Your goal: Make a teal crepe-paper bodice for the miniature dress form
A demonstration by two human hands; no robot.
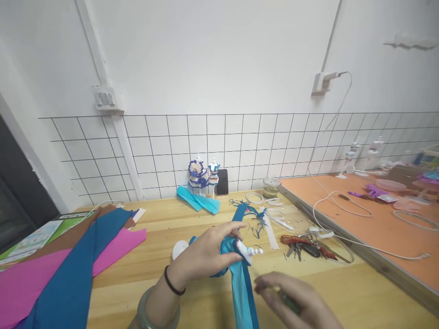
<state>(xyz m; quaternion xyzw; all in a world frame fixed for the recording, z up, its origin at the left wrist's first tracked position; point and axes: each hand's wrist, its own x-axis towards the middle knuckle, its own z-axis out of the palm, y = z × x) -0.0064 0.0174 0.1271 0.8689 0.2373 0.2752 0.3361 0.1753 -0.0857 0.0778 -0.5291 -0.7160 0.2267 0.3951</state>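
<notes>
My left hand (209, 249), with a black band and a bangle at the wrist, is closed round a small white mini mannequin (244, 249) tilted on its side. Teal-blue fabric (242, 292) is wrapped about its body, and a long strip hangs toward the front edge. The mannequin's round white base (179, 249) sticks out on the left. Just right of the strip, my right hand (291, 297) is blurred, its fingers pinched together. Something dark green shows in that palm, too smeared to name.
Blue thread scraps (255, 214), keys (305, 246) and a glass jar (271, 187) lie to the right. Dressed mini mannequins (198, 176) and a phone (222, 182) stand by the wall. Folded turquoise fabric (199, 201) lies before them. Blue fabric (78, 260) covers the left. A white cable (384, 251) crosses the right.
</notes>
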